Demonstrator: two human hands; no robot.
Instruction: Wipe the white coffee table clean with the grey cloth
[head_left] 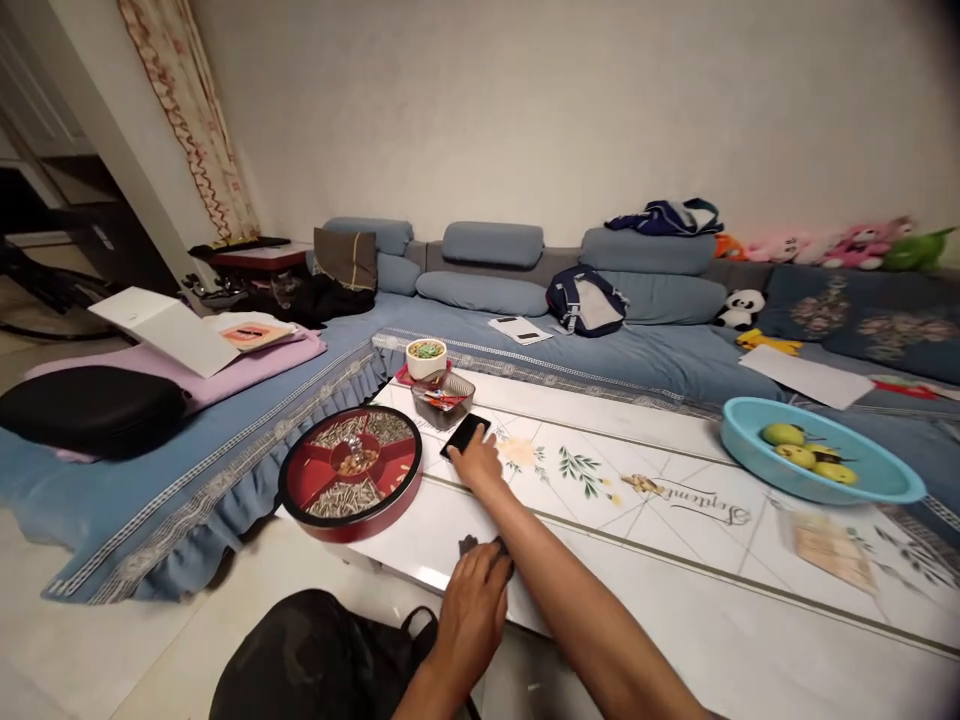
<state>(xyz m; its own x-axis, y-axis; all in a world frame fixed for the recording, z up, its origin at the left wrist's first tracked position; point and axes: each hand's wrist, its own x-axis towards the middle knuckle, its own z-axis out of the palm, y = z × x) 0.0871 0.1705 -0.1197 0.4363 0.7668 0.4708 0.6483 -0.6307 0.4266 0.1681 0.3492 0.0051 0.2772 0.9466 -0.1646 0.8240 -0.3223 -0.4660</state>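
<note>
Bare right hand [480, 462] is covering part of a flat black rectangular device [463, 436]; bare left hand [472, 598] is partly hiding a small black object [469, 544], identity unclear; black fabric bag [300, 655] is running off the lower edge.

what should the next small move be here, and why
Probably close the right hand on the phone and lift it. That hand already reaches over the phone, which lies flat on the table beside the basket with nothing on it but the hand, while the left hand is at a dark thing by the table's near edge.
</note>
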